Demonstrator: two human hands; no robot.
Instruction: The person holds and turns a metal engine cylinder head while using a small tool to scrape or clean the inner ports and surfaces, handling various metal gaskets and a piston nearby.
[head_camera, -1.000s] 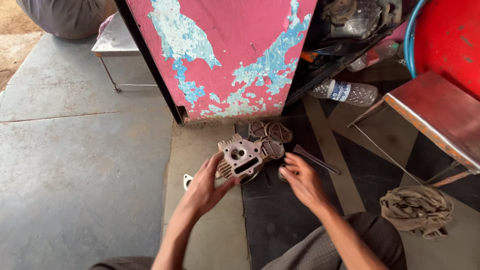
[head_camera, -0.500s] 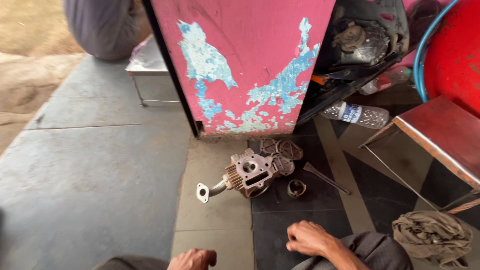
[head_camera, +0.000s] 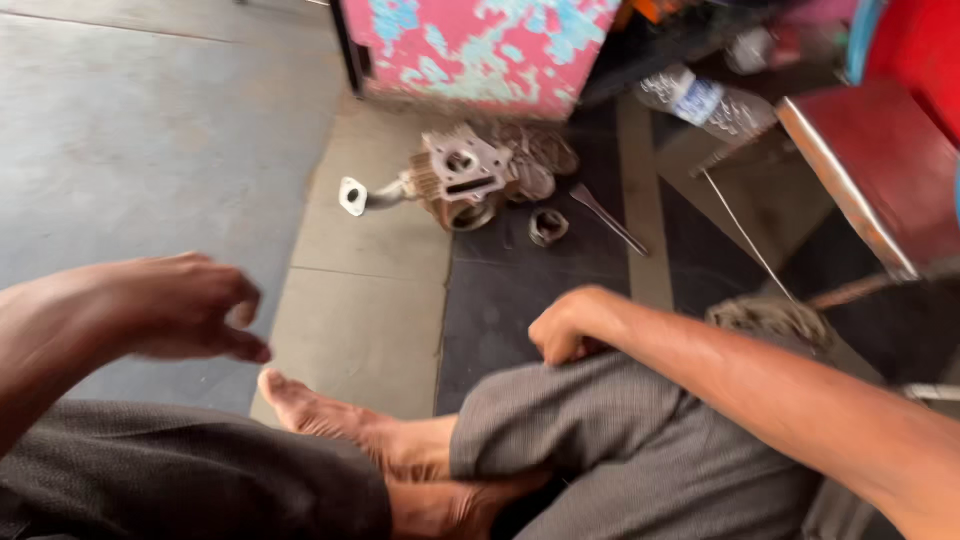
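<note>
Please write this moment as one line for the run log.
left hand: open, in air | right hand: curled on trouser knee | metal engine part: on floor, untouched | small ring: beside it

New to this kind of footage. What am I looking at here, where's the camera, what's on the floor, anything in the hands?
There is no machine here: a person works with two bare hands, and the single picture comes from a camera worn on their head, looking down past their lap. The left hand hangs open above the left knee, with nothing in its grip. The right hand is loosely curled and rests at the dark grey trouser knee; it seems empty, though blur hides the palm. A bare foot is tucked under the legs.

On the floor ahead lies a grey finned metal engine part with a bent pipe ending in a flat flange. Beside it sit a small metal ring and a thin metal rod tool. Further back are a pink panel with peeling blue paint and a clear plastic bottle.
</note>
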